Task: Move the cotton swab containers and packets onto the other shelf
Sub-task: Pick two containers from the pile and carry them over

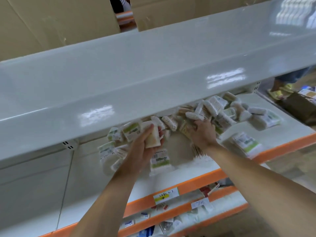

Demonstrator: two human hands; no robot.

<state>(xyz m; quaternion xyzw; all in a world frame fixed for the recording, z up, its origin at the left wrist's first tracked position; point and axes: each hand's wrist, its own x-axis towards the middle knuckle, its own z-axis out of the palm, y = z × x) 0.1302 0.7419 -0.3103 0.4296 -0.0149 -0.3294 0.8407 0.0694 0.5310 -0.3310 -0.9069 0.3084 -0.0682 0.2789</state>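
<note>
Several cotton swab packets [220, 110] with white and green labels lie in a loose heap on a white shelf [184, 171] with an orange front edge. My left hand [145, 142] reaches under the upper shelf and grips a pale cream packet [153, 135] at the heap's left side. My right hand [203, 132] is sunk into the middle of the heap, its fingers curled around a cluster of swab packets [200, 113]. More packets [109, 156] lie at the left and one packet [246, 144] sits near the front edge on the right.
A glossy pale grey upper shelf [136, 79] runs across the view and hides the back of the heap. Cardboard boxes [51, 23] stand on top of it. Lower orange-edged shelves [171, 218] hold small goods. A person's sandalled feet [280, 91] are at the far right.
</note>
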